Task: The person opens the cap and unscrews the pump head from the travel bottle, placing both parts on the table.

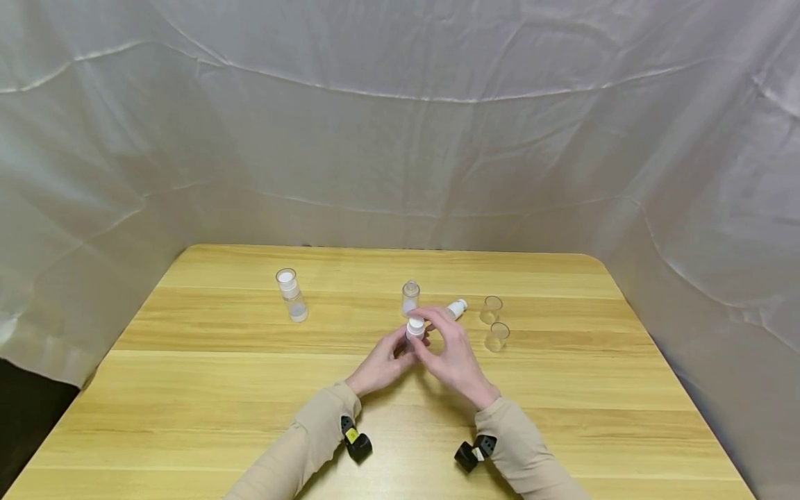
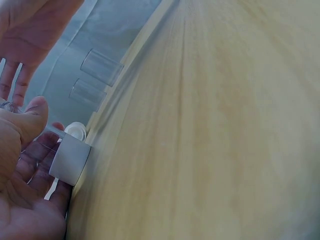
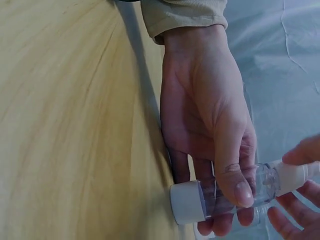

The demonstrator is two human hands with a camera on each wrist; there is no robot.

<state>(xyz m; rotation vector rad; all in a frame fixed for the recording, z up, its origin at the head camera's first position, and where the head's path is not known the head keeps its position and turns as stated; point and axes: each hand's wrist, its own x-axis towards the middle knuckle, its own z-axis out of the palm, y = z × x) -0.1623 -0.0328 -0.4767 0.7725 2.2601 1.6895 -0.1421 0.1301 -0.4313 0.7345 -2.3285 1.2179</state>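
A clear bottle (image 3: 260, 187) with a white base (image 3: 186, 203) is held near the middle of the table. My left hand (image 1: 382, 362) grips its body, thumb across the near side and fingers behind. Above it, my right hand (image 1: 455, 357) pinches the white pump top (image 1: 415, 325) at the bottle's neck between thumb and fingers. The left wrist view shows the white base (image 2: 70, 159) below my left fingers, close to the tabletop. Just beyond my hands stands another clear bottle (image 1: 410, 297), its neck uncovered. A white pump top (image 1: 458, 307) lies beside my right fingers.
Two clear caps (image 1: 497, 337) stand on the wooden table (image 1: 562, 444) to the right of my hands. At the back left stands a clear bottle with a white top under a clear cap (image 1: 292, 295). Grey cloth (image 1: 425, 153) hangs around the table.
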